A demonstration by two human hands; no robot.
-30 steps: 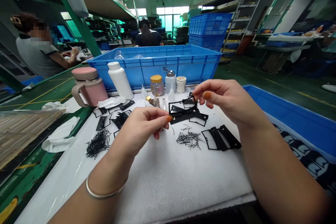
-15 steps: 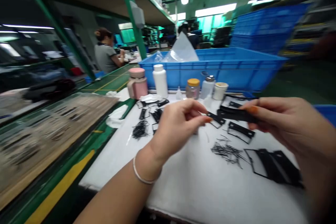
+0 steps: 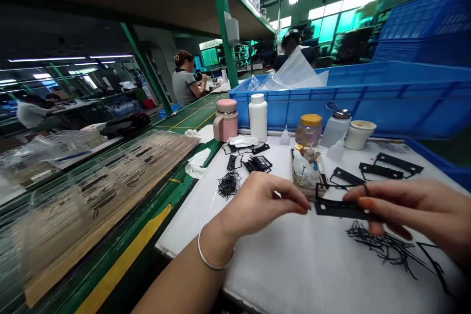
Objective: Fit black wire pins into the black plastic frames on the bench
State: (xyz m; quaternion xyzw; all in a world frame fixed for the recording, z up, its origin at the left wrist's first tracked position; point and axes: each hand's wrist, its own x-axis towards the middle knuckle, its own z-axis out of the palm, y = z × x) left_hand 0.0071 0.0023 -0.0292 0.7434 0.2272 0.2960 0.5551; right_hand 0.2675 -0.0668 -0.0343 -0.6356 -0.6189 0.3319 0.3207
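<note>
While your right hand [image 3: 415, 211] grips the black plastic frame [image 3: 338, 207] by its right part, your left hand [image 3: 263, 201] has thumb and forefinger pinched together at the frame's left end, between both hands. Black slivers [image 3: 386, 248] lie under your right hand, and a small clear tray [image 3: 305, 171] sits just beyond your left fingertips.

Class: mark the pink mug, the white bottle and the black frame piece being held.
pink mug [image 3: 225, 123]: head view, middle of body.
white bottle [image 3: 258, 120]: head view, its side.
black frame piece [image 3: 331, 208]: head view, its lower bar.
</note>
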